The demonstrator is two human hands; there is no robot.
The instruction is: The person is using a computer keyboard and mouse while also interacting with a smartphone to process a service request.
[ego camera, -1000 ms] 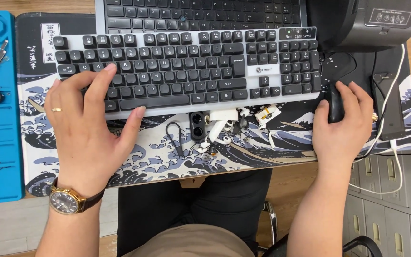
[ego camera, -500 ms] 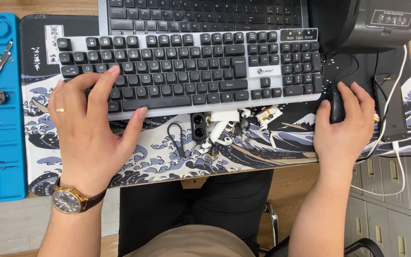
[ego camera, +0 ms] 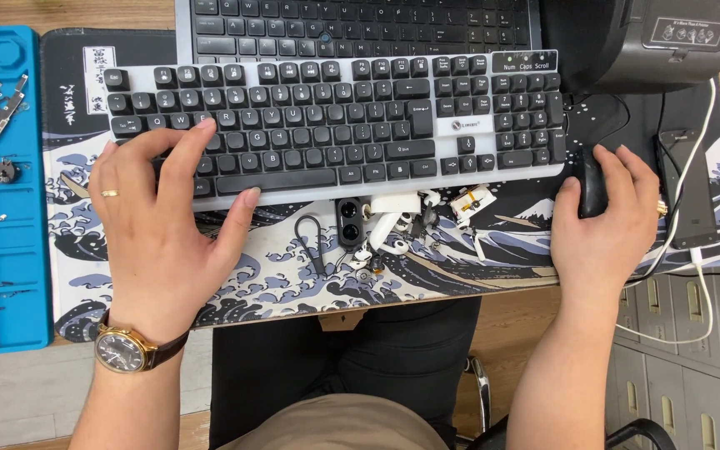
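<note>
Wooden desk [ego camera: 535, 321] under a wave-print mat [ego camera: 252, 275], with a white keyboard [ego camera: 335, 125] squarely before the seated person for easy reach. Left hand [ego camera: 168, 233] rests on its left keys, fingers spread to span them. Right hand [ego camera: 606, 221] cups a dark mouse [ego camera: 592, 179], fingers draped loosely. Small white parts [ego camera: 397, 221], perhaps earbud pieces, sit near the keyboard's near edge.

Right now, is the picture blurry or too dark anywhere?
In the head view, light is bright and even; the keyboard, left hand and right hand look sharp. The black mouse is so dark its shape barely shows. Shadows under the hands are soft; no strong glare.
</note>
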